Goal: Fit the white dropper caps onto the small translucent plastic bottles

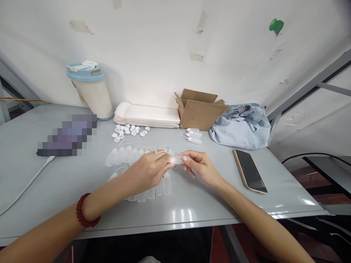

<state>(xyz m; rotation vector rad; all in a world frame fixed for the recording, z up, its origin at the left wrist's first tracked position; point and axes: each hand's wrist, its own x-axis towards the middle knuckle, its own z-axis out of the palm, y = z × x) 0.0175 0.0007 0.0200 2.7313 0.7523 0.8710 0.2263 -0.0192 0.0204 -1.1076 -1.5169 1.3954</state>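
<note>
Left hand and right hand pinch 1 translucent bottle, long axis sideways, neck leftward.

Held bottle reads translucent, milky white; bottle rows match. Caps and flat stack are white. Tabletop: pale grey. Carton: plain brown. Cloth: light blue, carrying a black-and-white striped patch. Tumbler: cream, lid sky blue with white on top. Bracelet: dark red. Phone: black screen, tan-gold edge. Wall: off-white, beige tape. Wall fitting: bright green. Cable: white.
</note>
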